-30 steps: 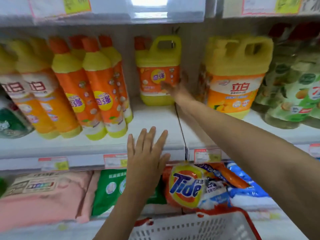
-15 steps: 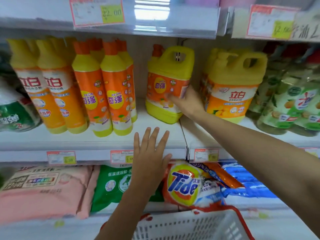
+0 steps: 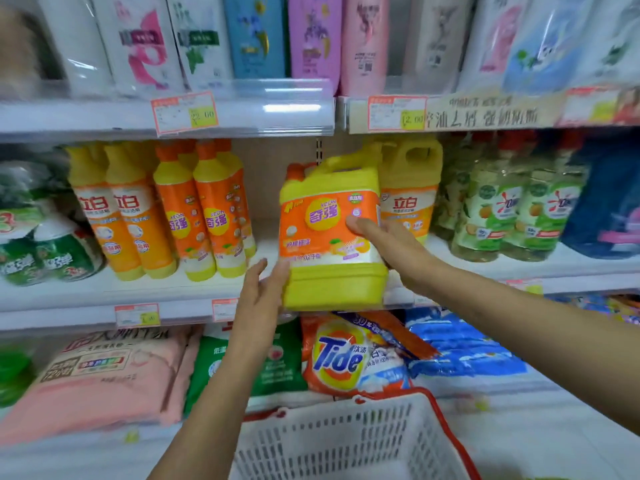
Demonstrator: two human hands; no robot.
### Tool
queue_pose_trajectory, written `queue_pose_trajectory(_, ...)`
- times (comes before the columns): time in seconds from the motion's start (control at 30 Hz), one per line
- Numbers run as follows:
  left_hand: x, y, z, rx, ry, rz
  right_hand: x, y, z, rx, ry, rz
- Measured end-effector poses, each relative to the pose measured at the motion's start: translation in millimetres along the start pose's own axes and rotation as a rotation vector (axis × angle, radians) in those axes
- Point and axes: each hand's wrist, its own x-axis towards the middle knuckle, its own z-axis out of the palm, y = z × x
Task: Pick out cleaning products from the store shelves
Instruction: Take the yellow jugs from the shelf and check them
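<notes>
A: Where is the yellow jug (image 3: 334,233) seen?

B: It is held off the middle shelf (image 3: 104,292), slightly tilted, in front of the gap between the slim orange bottles (image 3: 201,216) and a second yellow jug (image 3: 410,199) that stands on the shelf.

A: How is it gripped?

B: The right hand (image 3: 391,247) is wrapped round the jug's right side, with the thumb laid across the orange label. The left hand (image 3: 259,299) is pressed against the lower left edge; its fingers (image 3: 258,275) are spread wide and kept flat, not closed round anything.

A: What is found below?

B: A white basket with a red rim (image 3: 446,431) is seen under the arms. An orange Tide bag (image 3: 346,355) is laid on the lower shelf, beside a green bag (image 3: 280,368) and a blue one (image 3: 464,348). The print on the price tags is blurred; it is probably not readable.
</notes>
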Motion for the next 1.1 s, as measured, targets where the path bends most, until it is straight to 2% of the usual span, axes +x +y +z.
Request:
queue_pose_trajectory(0.1, -23, 5, 20, -0.087, -0.156, -0.142, -49, 11, -16, 0.133, -0.079, 0.070)
queue_pose_trajectory(0.23, -66, -6, 54, -0.133, -0.203, -0.187, -109, 31, -45, 0.470, -0.162, 0.170)
queue_pose_trajectory(0.33, -90, -8, 85, -0.077, -0.331, -0.212, -145, 51, -64, 0.524, 0.025, 0.176)
queue_pose_trajectory(0.47, -113, -7, 125, 0.306, -0.206, 0.005, -180, 62, -86, 0.245, 0.390, 0.124)
queue_pose_trajectory(0.57, -141, -1, 164, 0.135, -0.457, 0.006, -198, 59, -101, 0.079, 0.486, 0.039)
queue_pose_trajectory(0.63, -151, -1, 185, -0.008, -0.514, -0.055, -206, 55, -107, 0.046, 0.445, 0.004)
queue_pose_trajectory(0.73, -146, -7, 189, -0.195, -0.421, -0.128, -217, 50, -109, -0.100, 0.328, -0.056)
queue_pose_trajectory(0.83, -137, -10, 179, -0.403, -0.410, -0.301, -217, 46, -119, -0.165, 0.269, -0.114)
queue_pose_trajectory(0.9, -135, -14, 174, -0.526, -0.407, -0.456, -210, 52, -135, -0.197, 0.310, -0.021)
queue_pose_trajectory(0.93, -134, -17, 173, -0.564, -0.415, -0.516, -207, 55, -141, -0.182, 0.299, 0.099)
queue_pose_trajectory(1.0, -132, -21, 172, -0.580, -0.458, -0.590, -202, 64, -144, 0.000, 0.205, 0.313)
queue_pose_trajectory(1.1, -127, -19, 168, -0.418, -0.531, -0.575, -198, 81, -141, 0.199, 0.220, 0.298)
